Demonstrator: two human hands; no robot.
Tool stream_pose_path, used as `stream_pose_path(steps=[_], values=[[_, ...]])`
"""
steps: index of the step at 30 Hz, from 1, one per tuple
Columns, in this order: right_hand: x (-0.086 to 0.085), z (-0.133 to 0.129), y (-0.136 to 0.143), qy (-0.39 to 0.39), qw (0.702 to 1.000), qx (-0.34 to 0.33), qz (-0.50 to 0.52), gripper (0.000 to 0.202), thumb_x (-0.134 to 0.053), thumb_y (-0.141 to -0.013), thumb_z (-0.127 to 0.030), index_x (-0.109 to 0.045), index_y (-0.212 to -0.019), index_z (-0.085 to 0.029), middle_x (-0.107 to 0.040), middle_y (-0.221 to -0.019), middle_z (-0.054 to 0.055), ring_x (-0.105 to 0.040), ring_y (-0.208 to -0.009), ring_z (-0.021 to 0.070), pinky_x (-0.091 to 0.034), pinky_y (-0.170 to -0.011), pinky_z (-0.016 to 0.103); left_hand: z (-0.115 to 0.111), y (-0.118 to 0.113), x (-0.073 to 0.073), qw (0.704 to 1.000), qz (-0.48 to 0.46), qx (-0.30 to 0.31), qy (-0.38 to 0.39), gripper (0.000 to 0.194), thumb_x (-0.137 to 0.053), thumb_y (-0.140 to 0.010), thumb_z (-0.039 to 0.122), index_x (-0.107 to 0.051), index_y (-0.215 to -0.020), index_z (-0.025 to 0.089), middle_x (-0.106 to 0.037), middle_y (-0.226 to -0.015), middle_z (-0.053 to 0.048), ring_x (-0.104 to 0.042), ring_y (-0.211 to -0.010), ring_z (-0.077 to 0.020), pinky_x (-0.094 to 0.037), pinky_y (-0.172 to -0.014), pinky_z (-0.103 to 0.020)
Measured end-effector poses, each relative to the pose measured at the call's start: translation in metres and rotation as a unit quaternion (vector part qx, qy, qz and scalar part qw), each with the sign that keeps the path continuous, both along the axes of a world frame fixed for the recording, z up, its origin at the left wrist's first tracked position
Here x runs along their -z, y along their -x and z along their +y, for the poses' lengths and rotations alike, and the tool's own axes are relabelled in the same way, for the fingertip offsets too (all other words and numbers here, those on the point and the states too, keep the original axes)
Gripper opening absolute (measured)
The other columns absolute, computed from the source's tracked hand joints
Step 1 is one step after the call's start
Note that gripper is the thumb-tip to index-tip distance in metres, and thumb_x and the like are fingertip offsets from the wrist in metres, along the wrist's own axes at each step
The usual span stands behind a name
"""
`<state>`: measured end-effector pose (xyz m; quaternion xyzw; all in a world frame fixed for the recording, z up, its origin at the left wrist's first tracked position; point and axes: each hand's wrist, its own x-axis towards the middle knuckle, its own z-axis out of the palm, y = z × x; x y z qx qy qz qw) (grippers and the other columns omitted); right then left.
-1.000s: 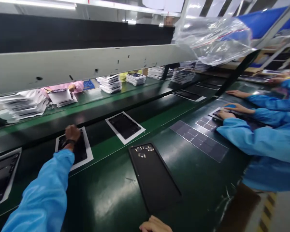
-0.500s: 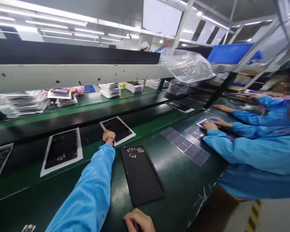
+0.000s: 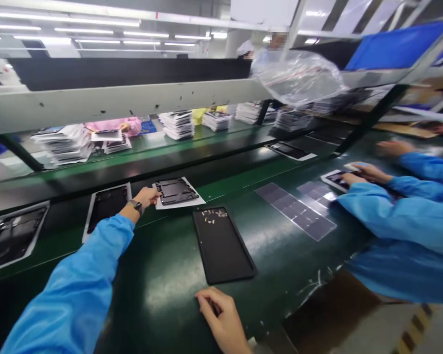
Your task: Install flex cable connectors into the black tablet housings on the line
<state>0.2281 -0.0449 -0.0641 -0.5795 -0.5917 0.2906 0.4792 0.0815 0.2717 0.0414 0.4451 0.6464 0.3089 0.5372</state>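
Observation:
My left hand [image 3: 146, 196], with a dark watch at the wrist, pinches the left edge of a black panel [image 3: 176, 191], which lies on a white sheet [image 3: 195, 201] on the far strip of the bench. My right hand [image 3: 219, 309] rests near the front of the green bench, fingers curled together; whether it holds something small cannot be made out. Just beyond it lies a shallow black tray [image 3: 225, 246] with several small metallic parts [image 3: 212, 214] at its far end.
More black panels on white sheets [image 3: 107, 206] lie to the left. Clear film strips [image 3: 295, 211] are at right, near a co-worker's blue sleeves [image 3: 421, 211]. Paper stacks [image 3: 177, 125] stand behind. A plastic bag [image 3: 299, 78] hangs from the overhead rail [image 3: 133, 101].
My left hand has shifted left and now grips the panel's left edge; the panel's face looks different and lighter. My right hand shows more fully. The whole view has shifted.

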Motion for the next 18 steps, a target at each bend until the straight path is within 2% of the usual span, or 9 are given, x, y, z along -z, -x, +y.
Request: stream_pose_path(steps=[1, 3, 4, 6, 9, 11, 14, 16, 18], values=[[-0.001, -0.001, 0.000, 0.002, 1.000, 0.007, 0.016, 0.030, -0.054, -0.094, -0.032, -0.070, -0.074, -0.017, -0.062, -0.060, 0.001, -0.055, -0.053, 0.0135, -0.040, -0.051, 0.022, -0.014, 0.018, -0.001, 1.000, 0.008, 0.001, 0.010, 0.031, -0.061, -0.093, 0.033, -0.060, -0.116, 0.013, -0.064, -0.111, -0.010, -0.064, -0.092, -0.0190, -0.057, -0.078, -0.037], [-0.001, -0.003, -0.001, -0.002, 0.999, 0.024, 0.043, 0.028, -0.055, -0.093, -0.034, -0.071, -0.076, -0.017, -0.062, -0.059, 0.001, -0.056, -0.053, 0.0143, -0.041, -0.051, 0.022, -0.052, 0.053, 0.000, 0.999, 0.027, 0.008, 0.030, 0.014, -0.062, -0.091, 0.023, -0.063, -0.093, 0.010, -0.064, -0.083, -0.004, -0.060, -0.067, -0.0118, -0.052, -0.060, -0.026], [-0.001, -0.004, -0.003, -0.009, 0.998, 0.034, 0.052, 0.027, -0.056, -0.093, -0.035, -0.071, -0.077, -0.018, -0.062, -0.060, 0.001, -0.057, -0.054, 0.0149, -0.043, -0.052, 0.023, -0.075, 0.069, 0.002, 0.999, 0.031, 0.012, 0.037, 0.013, -0.062, -0.089, 0.017, -0.061, -0.078, 0.010, -0.059, -0.068, 0.000, -0.053, -0.054, -0.0088, -0.046, -0.051, -0.021], [-0.003, -0.006, -0.006, -0.025, 0.996, 0.060, 0.061, 0.025, -0.057, -0.092, -0.034, -0.070, -0.078, -0.018, -0.064, -0.063, 0.002, -0.060, -0.058, 0.0163, -0.046, -0.056, 0.024, -0.126, 0.095, 0.007, 0.998, 0.031, 0.019, 0.055, 0.028, -0.063, -0.082, 0.007, -0.051, -0.058, 0.013, -0.045, -0.049, 0.005, -0.041, -0.041, -0.0057, -0.035, -0.042, -0.018], [-0.016, -0.007, -0.010, -0.037, 0.996, 0.078, 0.034, 0.021, -0.056, -0.093, -0.031, -0.070, -0.083, -0.019, -0.062, -0.067, 0.002, -0.058, -0.061, 0.0167, -0.046, -0.057, 0.026, -0.199, 0.115, 0.019, 0.996, 0.011, 0.037, 0.084, 0.031, -0.065, -0.076, 0.010, -0.045, -0.055, 0.017, -0.042, -0.042, 0.007, -0.041, -0.036, -0.0065, -0.032, -0.040, -0.018], [-0.027, -0.005, -0.009, -0.033, 0.999, 0.031, -0.022, 0.018, -0.056, -0.094, -0.029, -0.070, -0.086, -0.020, -0.062, -0.069, 0.002, -0.055, -0.064, 0.0172, -0.045, -0.059, 0.028, -0.235, 0.119, 0.029, 0.994, -0.004, 0.057, 0.095, 0.027, -0.066, -0.076, 0.019, -0.044, -0.060, 0.019, -0.045, -0.041, 0.007, -0.043, -0.035, -0.0086, -0.033, -0.040, -0.020], [-0.036, 0.001, 0.000, -0.016, 0.986, -0.095, -0.132, 0.012, -0.059, -0.092, -0.026, -0.070, -0.090, -0.020, -0.064, -0.075, 0.004, -0.055, -0.074, 0.0203, -0.046, -0.068, 0.032, -0.263, 0.119, 0.040, 0.986, 0.047, 0.098, 0.125, 0.027, -0.066, -0.077, 0.028, -0.043, -0.065, 0.022, -0.051, -0.043, 0.006, -0.046, -0.034, -0.0117, -0.034, -0.040, -0.022], [-0.034, 0.005, 0.008, 0.001, 0.968, -0.147, -0.204, 0.010, -0.061, -0.091, -0.025, -0.069, -0.094, -0.019, -0.063, -0.076, 0.005, -0.055, -0.077, 0.0225, -0.046, -0.070, 0.034, -0.268, 0.122, 0.042, 0.969, 0.158, 0.155, 0.109, 0.022, -0.065, -0.077, 0.027, -0.046, -0.066, 0.021, -0.058, -0.048, 0.002, -0.052, -0.041, -0.0141, -0.037, -0.045, -0.024], [-0.027, 0.008, 0.016, 0.011, 0.950, -0.166, -0.264, 0.008, -0.062, -0.089, -0.023, -0.067, -0.092, -0.017, -0.062, -0.075, 0.006, -0.055, -0.076, 0.0236, -0.045, -0.068, 0.035, -0.266, 0.129, 0.034, 0.932, 0.277, 0.229, 0.050, 0.014, -0.066, -0.076, 0.025, -0.055, -0.069, 0.020, -0.066, -0.058, -0.001, -0.060, -0.053, -0.0174, -0.040, -0.053, -0.026]])
